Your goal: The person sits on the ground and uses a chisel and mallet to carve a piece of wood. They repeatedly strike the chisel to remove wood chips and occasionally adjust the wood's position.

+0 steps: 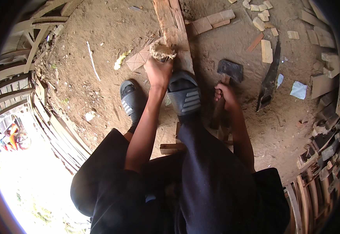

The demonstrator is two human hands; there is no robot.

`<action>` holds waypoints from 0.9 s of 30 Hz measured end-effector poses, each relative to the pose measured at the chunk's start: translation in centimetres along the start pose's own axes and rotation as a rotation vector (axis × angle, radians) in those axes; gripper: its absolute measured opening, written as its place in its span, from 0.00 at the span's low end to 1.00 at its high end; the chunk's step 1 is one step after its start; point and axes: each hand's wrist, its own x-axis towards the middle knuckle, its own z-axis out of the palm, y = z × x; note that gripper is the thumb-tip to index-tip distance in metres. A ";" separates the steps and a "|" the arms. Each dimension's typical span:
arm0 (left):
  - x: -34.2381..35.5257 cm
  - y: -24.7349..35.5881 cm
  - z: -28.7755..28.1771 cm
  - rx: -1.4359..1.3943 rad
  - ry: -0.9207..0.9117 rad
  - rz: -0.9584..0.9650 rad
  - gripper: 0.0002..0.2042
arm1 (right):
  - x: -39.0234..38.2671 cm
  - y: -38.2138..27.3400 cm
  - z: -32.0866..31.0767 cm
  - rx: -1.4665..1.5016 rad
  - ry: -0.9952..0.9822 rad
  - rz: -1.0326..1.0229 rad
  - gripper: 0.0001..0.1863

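My left hand (158, 72) is closed around a pale, ragged-topped piece (162, 50), perhaps wood, with a dark part partly showing under it; it is at a long rough timber (168, 19). My right foot in a grey striped slide sandal (183, 93) rests at that timber's near end. My right hand (224, 93) grips the wooden handle of a broad, dark-headed hatchet (230, 70), held low beside that foot. My left foot (131, 97) is on the dirt to the left.
Scored flat wooden pieces (138, 58) lie by the timber. Small wood blocks (266, 50), a dark strip (267, 85) and scraps are scattered right. Stacked boards (49, 124) line the left, with an orange two-wheeler (14, 136) beyond; piled offcuts (325, 152) line the right.
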 end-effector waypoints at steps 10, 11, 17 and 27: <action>3.6 -2.4 -2.4 -0.361 0.162 -0.191 0.11 | -0.3 0.1 0.3 -0.002 -0.009 -0.008 0.08; 4.0 -2.7 -3.0 -0.334 0.098 -0.236 0.12 | -0.3 0.1 0.2 -0.005 -0.010 -0.008 0.08; 2.4 -0.9 -3.1 -0.293 -0.424 0.013 0.11 | -0.5 -0.1 0.0 -0.002 0.007 0.009 0.09; 1.6 -0.2 -2.7 -0.038 -0.370 0.122 0.13 | -0.4 -0.3 0.0 0.004 0.004 0.009 0.06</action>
